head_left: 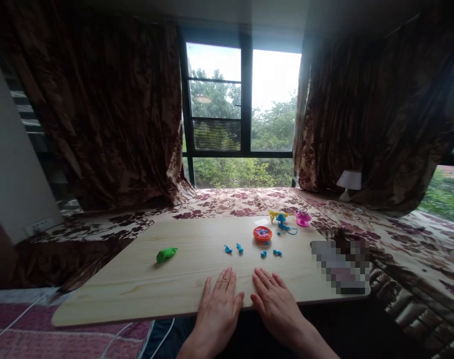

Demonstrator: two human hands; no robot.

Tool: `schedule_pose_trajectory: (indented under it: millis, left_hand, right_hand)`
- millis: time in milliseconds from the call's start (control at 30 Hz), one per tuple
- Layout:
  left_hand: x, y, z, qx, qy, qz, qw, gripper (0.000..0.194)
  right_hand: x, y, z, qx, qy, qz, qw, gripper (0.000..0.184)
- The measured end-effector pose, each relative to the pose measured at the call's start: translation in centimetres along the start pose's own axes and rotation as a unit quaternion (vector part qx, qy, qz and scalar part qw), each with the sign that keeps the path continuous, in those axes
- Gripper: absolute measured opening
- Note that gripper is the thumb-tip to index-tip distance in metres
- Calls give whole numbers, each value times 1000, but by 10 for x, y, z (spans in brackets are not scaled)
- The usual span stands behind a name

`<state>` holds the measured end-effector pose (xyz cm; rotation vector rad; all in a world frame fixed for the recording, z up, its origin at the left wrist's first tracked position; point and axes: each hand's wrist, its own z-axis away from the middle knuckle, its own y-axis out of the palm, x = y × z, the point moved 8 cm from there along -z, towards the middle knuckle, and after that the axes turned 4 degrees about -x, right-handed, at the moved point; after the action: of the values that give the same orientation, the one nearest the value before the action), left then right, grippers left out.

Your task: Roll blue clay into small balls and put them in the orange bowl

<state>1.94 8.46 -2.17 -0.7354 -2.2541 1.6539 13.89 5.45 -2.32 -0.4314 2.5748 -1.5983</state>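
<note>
My left hand [220,304] lies flat on the near edge of a pale wooden table [129,284], fingers stretched out, holding nothing. Beside it, my right hand [274,299] rests palm down in the same way. Beyond the left hand are two small blue pieces [227,249] with uneven shapes. Past the right hand lie small round blue pieces [277,253]. An orange bowl [262,239] farther back holds many small pink and blue balls [262,233]. To the left, a green toy piece [167,255] lies on its side, too small to name.
At the table's far right stand a blue mushroom-shaped piece [281,219], a yellow piece [274,215] and a pink toy [303,218]. A blurred-out flat object [339,267] covers the right edge. Behind are a patterned cloth [227,202], a white lamp [349,180] and curtains [129,109].
</note>
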Motion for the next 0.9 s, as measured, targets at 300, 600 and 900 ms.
schedule_pose_trajectory:
  millis: [300, 600, 900]
  left_hand:
    - [2, 10, 23, -7, 28, -14, 999, 54]
    - [13, -1, 3, 2, -5, -12, 1000, 54]
    - [-13, 7, 17, 13, 32, 20, 999, 52]
  right_hand:
    - [-5, 4, 44, -24, -10, 29, 999, 54]
    - [-20, -2, 21, 9, -1, 13, 1000, 54]
    - [1, 0, 37, 3, 3, -3, 1000, 52]
